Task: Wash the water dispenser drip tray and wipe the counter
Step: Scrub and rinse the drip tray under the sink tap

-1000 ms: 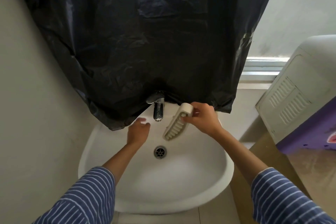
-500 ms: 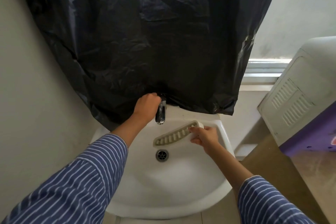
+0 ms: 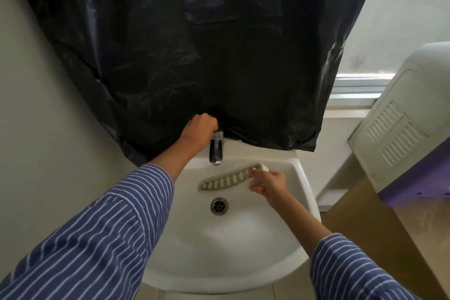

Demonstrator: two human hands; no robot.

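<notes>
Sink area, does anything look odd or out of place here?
Yes: a crinkled black plastic sheet hangs on the wall above the sink, and its lower edge drapes over the top of the faucet, where the left hand reaches. No spill or damage shows.

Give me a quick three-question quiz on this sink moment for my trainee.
1. True or false: water is visibly running from the faucet.
2. Which hand holds the drip tray? A) left hand B) right hand
3. Fill in: the tray is held over the white ____, above the drain.

Key: 1 false; 2 B; 3 sink.
</notes>
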